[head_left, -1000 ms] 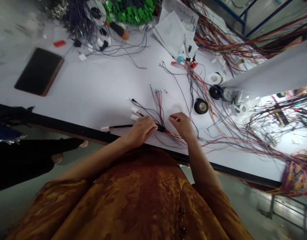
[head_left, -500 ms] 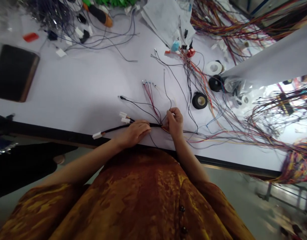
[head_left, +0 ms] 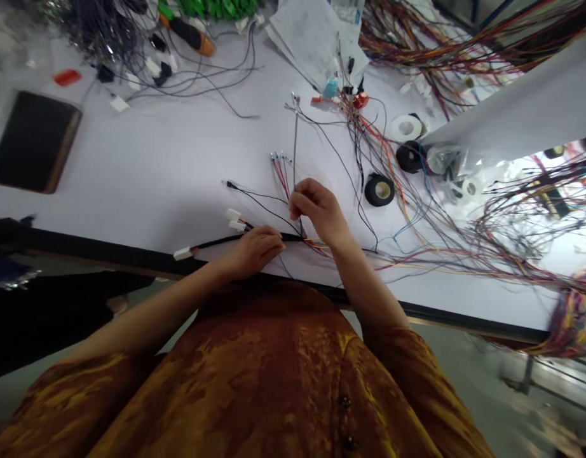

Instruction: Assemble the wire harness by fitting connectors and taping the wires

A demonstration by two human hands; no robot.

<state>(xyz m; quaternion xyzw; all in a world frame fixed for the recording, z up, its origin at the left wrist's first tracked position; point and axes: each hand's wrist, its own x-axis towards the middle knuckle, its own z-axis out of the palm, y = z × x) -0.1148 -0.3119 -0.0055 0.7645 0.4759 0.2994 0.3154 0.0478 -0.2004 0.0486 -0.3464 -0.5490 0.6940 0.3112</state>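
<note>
Near the table's front edge, my left hand (head_left: 257, 251) is closed on a black-wrapped wire harness (head_left: 217, 242). White connectors (head_left: 182, 254) end its left side, with two more just above my fingers. My right hand (head_left: 316, 207) pinches a thin dark wire (head_left: 295, 140) that rises from the harness and points away from me. Red wires (head_left: 279, 172) with metal terminals fan out left of that hand, partly behind it. A pair of black wires (head_left: 255, 194) branches off to the left. Coloured wires run rightward from beneath my right wrist.
A black tape roll (head_left: 379, 190) lies right of my right hand, beside a loose wire bundle (head_left: 369, 140). At the back are a screwdriver (head_left: 192, 35) and papers (head_left: 312, 41). A dark flat box (head_left: 34, 141) sits at left. A white post-like panel (head_left: 517, 102) stands at right.
My right hand has moved up and slightly left, and the dark wire in it now stretches straight away from me. My left hand stays on the harness.
</note>
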